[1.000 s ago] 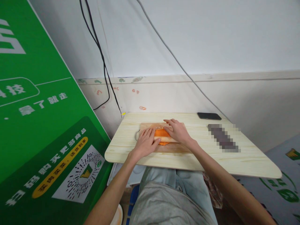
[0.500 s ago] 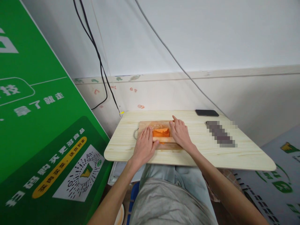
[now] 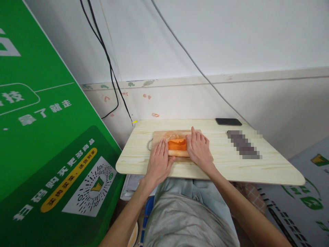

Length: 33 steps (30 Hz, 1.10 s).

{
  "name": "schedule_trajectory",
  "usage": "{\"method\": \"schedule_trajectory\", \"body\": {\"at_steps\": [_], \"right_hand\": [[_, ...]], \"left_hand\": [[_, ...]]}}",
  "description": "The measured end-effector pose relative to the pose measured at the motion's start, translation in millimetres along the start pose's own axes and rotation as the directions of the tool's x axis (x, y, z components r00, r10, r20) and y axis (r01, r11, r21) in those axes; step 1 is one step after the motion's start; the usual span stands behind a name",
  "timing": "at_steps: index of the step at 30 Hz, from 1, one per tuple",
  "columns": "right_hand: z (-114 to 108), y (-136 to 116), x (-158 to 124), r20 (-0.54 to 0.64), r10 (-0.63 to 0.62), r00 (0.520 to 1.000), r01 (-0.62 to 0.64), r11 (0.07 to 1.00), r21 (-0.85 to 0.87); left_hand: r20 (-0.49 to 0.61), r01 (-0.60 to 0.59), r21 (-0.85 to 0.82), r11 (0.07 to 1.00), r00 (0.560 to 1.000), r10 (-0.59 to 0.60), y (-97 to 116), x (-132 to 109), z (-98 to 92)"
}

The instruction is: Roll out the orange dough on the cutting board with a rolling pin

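Covering the left end of a rolling pin (image 3: 178, 153): left hand (image 3: 158, 158), fingers extended, close together, thumb apart. Right hand (image 3: 199, 148) over the other end, fingers slightly apart. Pin parallel to near table (image 3: 257, 168) edge, along the near side of an orange sheet (image 3: 177, 144). Both on a wooden board (image 3: 161, 134), left of table centre. Black phone (image 3: 228, 121) by far edge, right.

Left hand (image 3: 158, 157) palm down, fingers (image 3: 161, 147) straight, close together, aimed forward; thumb (image 3: 171, 162) angled out right. Right hand (image 3: 199, 147) palm down, fingers slightly bent, one sticking forward. Hands apart, about level. Bare forearms, left (image 3: 130, 209) and right (image 3: 244, 202), converge forward.
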State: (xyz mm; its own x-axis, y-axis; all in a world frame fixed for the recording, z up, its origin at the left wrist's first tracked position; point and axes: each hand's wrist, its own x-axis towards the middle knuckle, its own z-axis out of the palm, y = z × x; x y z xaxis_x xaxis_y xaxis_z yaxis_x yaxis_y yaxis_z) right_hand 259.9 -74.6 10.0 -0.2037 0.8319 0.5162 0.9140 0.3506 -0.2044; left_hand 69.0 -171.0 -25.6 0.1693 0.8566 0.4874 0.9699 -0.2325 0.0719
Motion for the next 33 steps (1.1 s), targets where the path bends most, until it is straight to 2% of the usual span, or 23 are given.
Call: {"method": "schedule_trajectory", "body": {"at_steps": [4, 8, 13, 19, 24, 26, 29, 31, 33], "right_hand": [[-1.5, -1.1, -0.7, 0.049, 0.018, 0.999, -0.017, 1.0, -0.021], [2.9, 4.0, 14.6, 0.102, 0.024, 0.994, -0.025, 1.0, 0.011], [17.2, 14.5, 46.5, 0.049, 0.047, 0.998, -0.054, 0.985, 0.166], [26.2, 19.9, 65.4, -0.101, -0.077, 0.992, 0.099, 0.969, 0.228], [19.2, 21.3, 67.7, -0.082, -0.186, 0.979, 0.203, 0.906, 0.371], [12.8, 23.9, 63.9, -0.096, -0.263, 0.96, 0.278, 0.862, 0.423], [3.1, 30.6, 53.0, -0.101, -0.422, 0.901, 0.427, 0.817, 0.388], [-0.9, 36.0, 44.8, -0.063, -0.521, 0.851, 0.511, 0.796, 0.324], [-2.0, 40.7, 38.2, -0.003, -0.57, 0.822, 0.548, 0.789, 0.277]], "left_hand": [[0.009, -0.015, -0.002, 1.0, 1.0, 0.015, -2.1, -1.3, 0.2], [0.043, 0.001, -0.006, 1.0, 0.999, -0.001, -9.2, 12.5, 5.3], [0.085, 0.038, -0.015, 0.999, 0.996, -0.036, -20.6, 38.9, 11.0], [0.07, 0.058, -0.009, 0.998, 0.996, -0.057, -27.0, 60.6, 16.2], [0.114, 0.076, -0.019, 0.997, 0.991, -0.073, -29.6, 65.1, 18.9], [0.148, 0.084, -0.044, 0.995, 0.986, -0.077, -30.9, 64.0, 18.2], [0.181, 0.103, -0.093, 0.99, 0.98, -0.085, -33.1, 65.8, 15.4], [0.196, 0.137, -0.133, 0.982, 0.974, -0.11, -35.7, 72.6, 12.6], [0.213, 0.183, -0.187, 0.965, 0.967, -0.142, -39.8, 84.9, 9.2]]}}
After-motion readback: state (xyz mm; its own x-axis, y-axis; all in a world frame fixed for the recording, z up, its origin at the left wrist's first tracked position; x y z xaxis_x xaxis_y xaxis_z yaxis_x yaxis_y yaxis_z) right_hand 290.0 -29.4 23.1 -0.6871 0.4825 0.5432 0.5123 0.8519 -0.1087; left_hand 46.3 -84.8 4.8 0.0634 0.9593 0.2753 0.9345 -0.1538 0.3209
